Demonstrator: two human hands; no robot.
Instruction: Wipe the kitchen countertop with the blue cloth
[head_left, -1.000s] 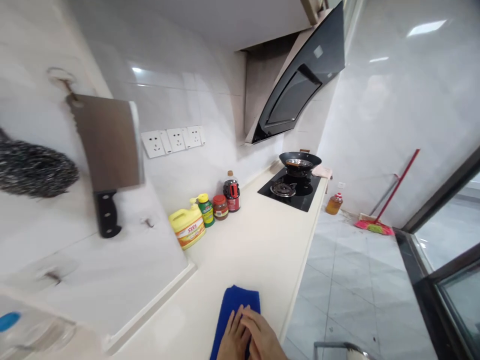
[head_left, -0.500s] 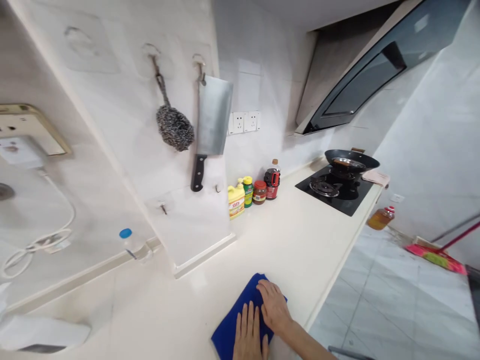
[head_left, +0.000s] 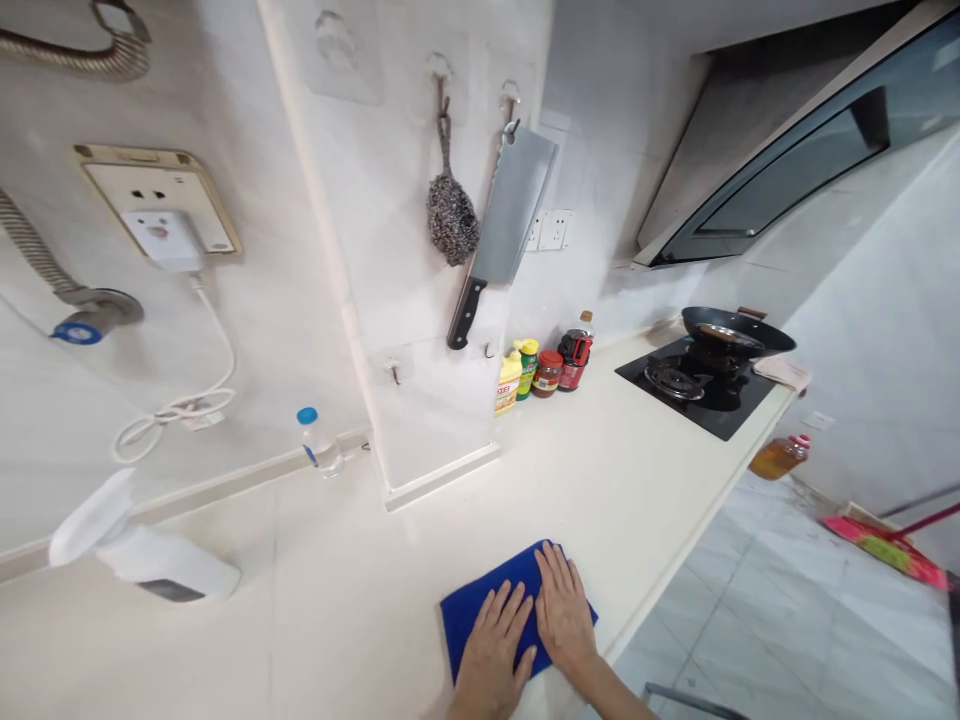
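Note:
A folded blue cloth [head_left: 517, 575] lies flat on the pale countertop [head_left: 360, 610], close to its front edge. My left hand [head_left: 495, 640] rests palm down on the cloth's lower middle, fingers stretched out and slightly apart. To its right, my right hand [head_left: 562, 610] also lies flat on the cloth, with its fingers extended toward the far edge. Neither hand grips the cloth; both press on it from above. The palms hide part of the fabric.
A white spray bottle [head_left: 165, 555] and a clear bottle with a blue cap [head_left: 319, 445] stand left. A cleaver [head_left: 510, 215] and a steel scrubber [head_left: 451, 220] hang on the wall pillar. Condiment bottles, including a red-lidded jar [head_left: 548, 373], stand before the gas stove [head_left: 675, 385] with a wok [head_left: 735, 335].
The view has swung left, bringing in more of the spray bottle and wall socket. Both hands stay on the cloth, which now sits turned more level. The hanging cleaver is tilted more.

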